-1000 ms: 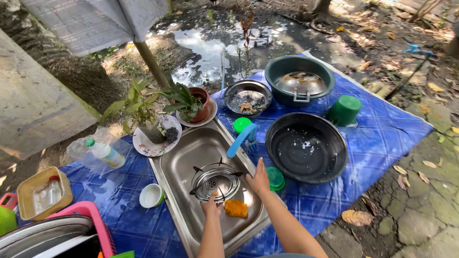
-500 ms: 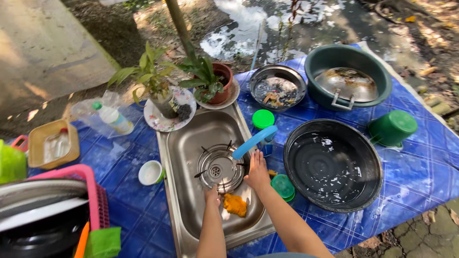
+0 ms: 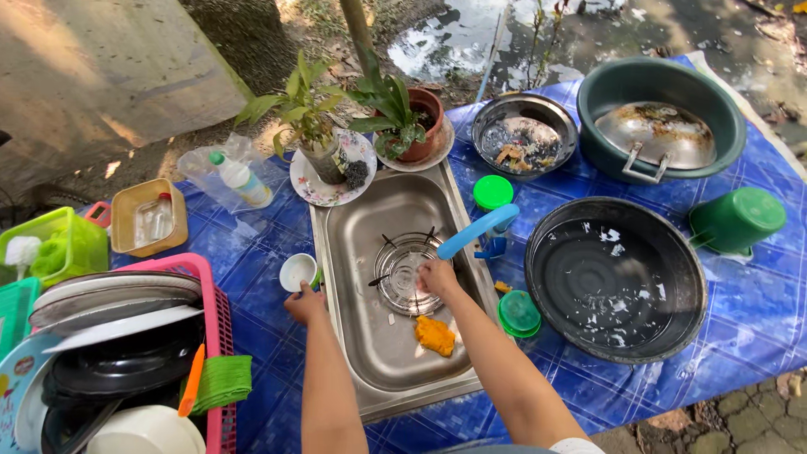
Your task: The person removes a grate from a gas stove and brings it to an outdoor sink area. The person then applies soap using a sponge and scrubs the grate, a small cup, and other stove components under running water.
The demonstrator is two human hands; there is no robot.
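A round metal burner ring [image 3: 402, 271] with prongs lies in the steel sink [image 3: 370, 210] set on a blue tarp. My right hand [image 3: 438, 277] grips the ring's right side, under the blue tap spout [image 3: 477, 231]. My left hand [image 3: 305, 303] is out over the sink's left rim, against the near side of a small white cup [image 3: 298, 271]; whether it holds the cup is unclear. An orange sponge [image 3: 435, 335] lies in the sink near my right forearm.
Right of the sink are a black basin [image 3: 546, 290] with water, a green lid [image 3: 519, 313], a green cup [image 3: 740, 220], a green basin [image 3: 601, 84] with a pot lid, and a metal bowl [image 3: 483, 126]. Potted plants [image 3: 403, 126] stand behind. A pink rack [image 3: 206, 277] of plates sits left.
My left hand left the ring's near edge and moved left to the white cup. My right hand shifted onto the ring. The view has turned left, showing more of the pink rack.
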